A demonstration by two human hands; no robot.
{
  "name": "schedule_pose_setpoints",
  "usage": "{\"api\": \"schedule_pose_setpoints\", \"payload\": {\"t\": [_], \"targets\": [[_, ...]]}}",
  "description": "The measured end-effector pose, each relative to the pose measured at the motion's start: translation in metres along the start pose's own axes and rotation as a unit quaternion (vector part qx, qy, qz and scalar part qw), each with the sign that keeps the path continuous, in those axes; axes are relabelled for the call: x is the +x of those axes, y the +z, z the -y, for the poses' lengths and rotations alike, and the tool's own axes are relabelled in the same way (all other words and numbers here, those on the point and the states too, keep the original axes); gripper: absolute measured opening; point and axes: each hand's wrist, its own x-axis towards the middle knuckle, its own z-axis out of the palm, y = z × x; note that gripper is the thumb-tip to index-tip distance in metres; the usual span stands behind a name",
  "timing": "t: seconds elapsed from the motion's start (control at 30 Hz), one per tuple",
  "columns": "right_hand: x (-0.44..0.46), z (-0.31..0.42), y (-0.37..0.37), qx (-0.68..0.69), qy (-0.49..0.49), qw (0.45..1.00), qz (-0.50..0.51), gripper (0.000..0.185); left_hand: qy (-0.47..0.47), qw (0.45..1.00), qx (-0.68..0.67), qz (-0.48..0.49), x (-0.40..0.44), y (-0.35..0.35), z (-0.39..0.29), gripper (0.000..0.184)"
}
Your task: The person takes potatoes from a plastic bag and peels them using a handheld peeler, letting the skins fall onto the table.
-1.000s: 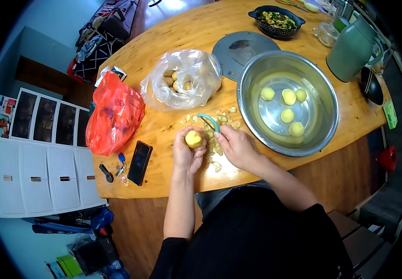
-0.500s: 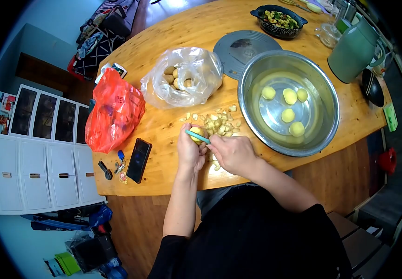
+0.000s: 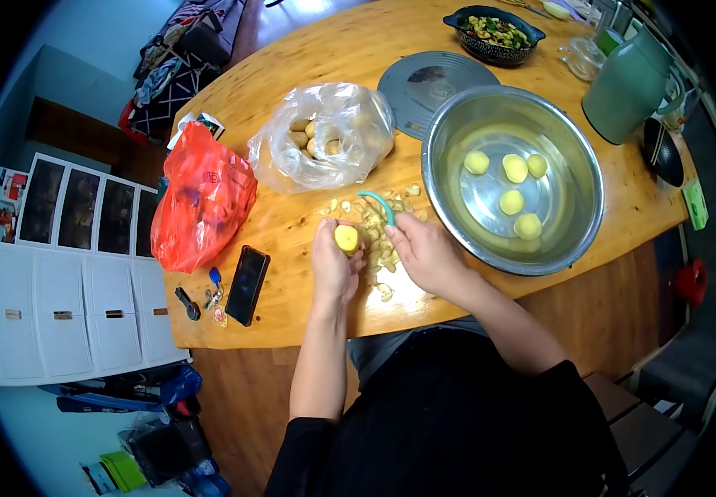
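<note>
**Left hand [image 3: 335,269] wrapped round a pale potato [image 3: 347,239], right hand [image 3: 426,255] gripping a turquoise peeler [image 3: 388,212]**

Both hands are full at the near edge of the wooden table [image 3: 316,62]. The left hand's fingers curl around the potato, whose yellow flesh faces the camera. The right hand pinches the peeler, its arched end raised at about one o'clock from the potato and apart from it.

Clock places are taken from that held potato. A scatter of peelings [image 3: 385,253] lies at three o'clock, between the two hands. Between two and three o'clock stands a large metal basin [image 3: 580,190] with five peeled potatoes [image 3: 512,202] inside, well apart from one another. Just short of twelve, a clear plastic bag [image 3: 370,149] holds unpeeled potatoes [image 3: 299,139]. A round grey mat [image 3: 416,91] lies at one o'clock, partly hidden by the basin's rim. A red plastic bag [image 3: 203,199] sits between nine and ten, and a black phone [image 3: 248,285] lies at eight, with keys [image 3: 213,298] just beyond it.
</note>
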Motion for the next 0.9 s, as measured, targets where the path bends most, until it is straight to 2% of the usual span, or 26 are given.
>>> {"api": "schedule_pose_setpoints", "payload": {"t": [0.03,0.07,0.1,0.13,0.17,0.2,0.27,0.4,0.63,0.83,0.9], "targets": [[0.0,0.001,0.0,0.062,-0.001,0.998,0.007,0.027,-0.011,1.0,-0.009,0.006,0.002,-0.001,-0.001,0.028],[0.001,0.002,0.0,0.168,0.099,0.979,0.053,0.027,-0.009,1.0,-0.022,0.006,0.003,0.0,-0.001,0.029],[0.0,0.003,0.002,0.272,0.198,0.937,0.099,0.027,-0.007,0.999,-0.034,0.006,0.003,0.0,0.0,0.03],[-0.001,0.005,0.004,0.368,0.293,0.871,0.142,0.027,-0.006,0.999,-0.046,0.004,0.003,-0.001,0.002,0.031],[-0.005,-0.002,0.014,0.222,0.161,0.957,0.092,0.024,0.001,0.999,-0.044,0.01,0.004,-0.001,0.002,0.03],[-0.007,0.003,0.014,0.109,0.111,0.986,0.063,0.024,0.007,0.999,-0.042,0.014,0.004,-0.002,0.003,0.029],[-0.012,0.021,0.006,-0.118,0.007,0.993,0.001,0.023,0.026,0.999,-0.032,0.004,0.004,-0.004,0.007,0.027],[-0.019,0.029,0.011,-0.161,-0.074,0.984,0.006,0.021,0.064,0.997,-0.024,-0.043,0.003,0.002,0.011,0.026],[-0.023,0.035,0.016,-0.167,-0.071,0.983,0.02,0.017,0.147,0.986,0.007,-0.079,0.013,0.001,0.024,0.025],[-0.021,0.033,0.011,-0.221,-0.084,0.97,0.052,0.018,0.072,0.994,-0.027,-0.073,0.002,0.003,0.02,0.024],[-0.015,0.021,0.012,-0.259,-0.061,0.963,0.026,0.017,0.057,0.997,-0.023,-0.051,-0.001,0.001,0.018,0.024]]}}
